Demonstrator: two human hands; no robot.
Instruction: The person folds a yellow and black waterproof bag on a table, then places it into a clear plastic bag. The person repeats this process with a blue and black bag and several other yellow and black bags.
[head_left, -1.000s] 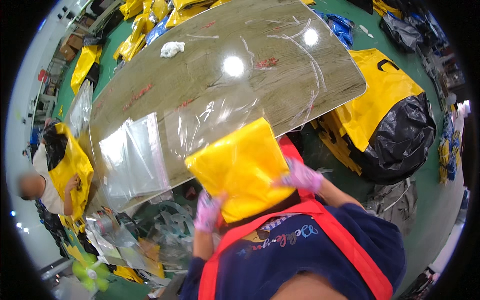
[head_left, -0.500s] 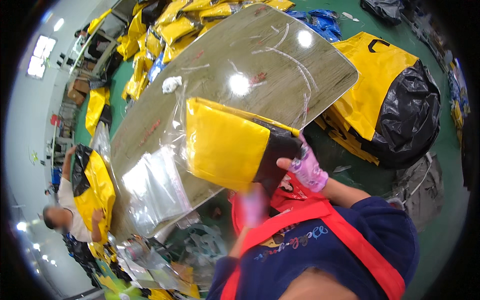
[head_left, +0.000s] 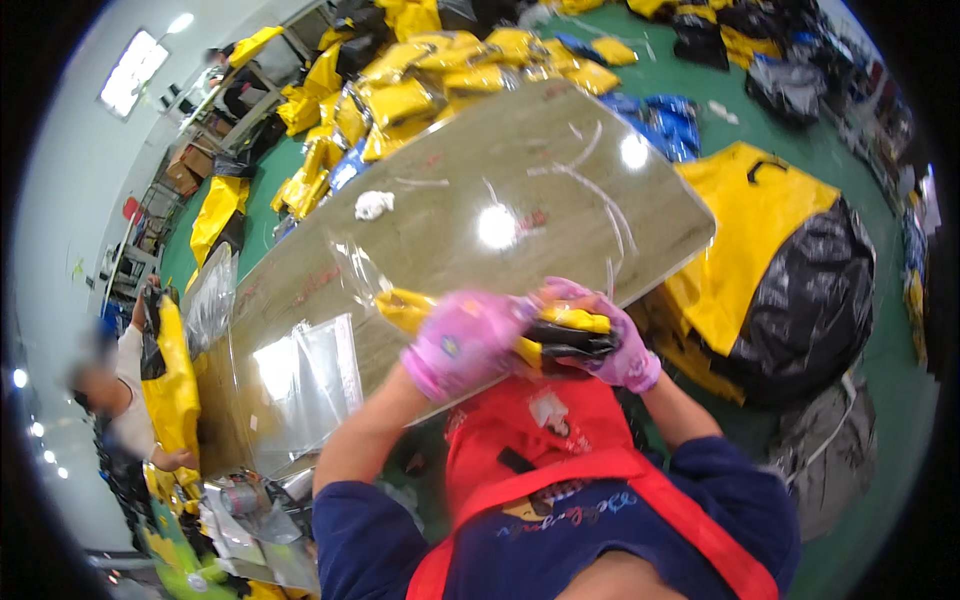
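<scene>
My left hand [head_left: 468,342], in a pink patterned glove and partly smeared by motion, is closed over the middle of a folded yellow-and-black glossy sheet [head_left: 403,308]. My right hand [head_left: 620,345], gloved alike, grips the black-and-yellow right end of the same bundle, its fingers curled over the top. Held above the table's near edge, in front of my red apron, the bundle is largely covered by my hands. Clear plastic bags [head_left: 310,370] lie flat on the table [head_left: 440,235] to the left, and thin clear film [head_left: 355,262] lies just beyond the bundle.
A white crumpled wad [head_left: 374,205] is on the tabletop. Beyond the table are heaped yellow packets [head_left: 405,100] and blue ones [head_left: 655,120]. A large yellow-and-black stack [head_left: 760,250] stands at the right. At the left a person [head_left: 130,410] holds a yellow-and-black sheet [head_left: 172,370].
The folded sheet has turned from facing me broadly to a narrow, compressed bundle. My left hand has moved from its lower edge up over it; my right hand still holds the right end.
</scene>
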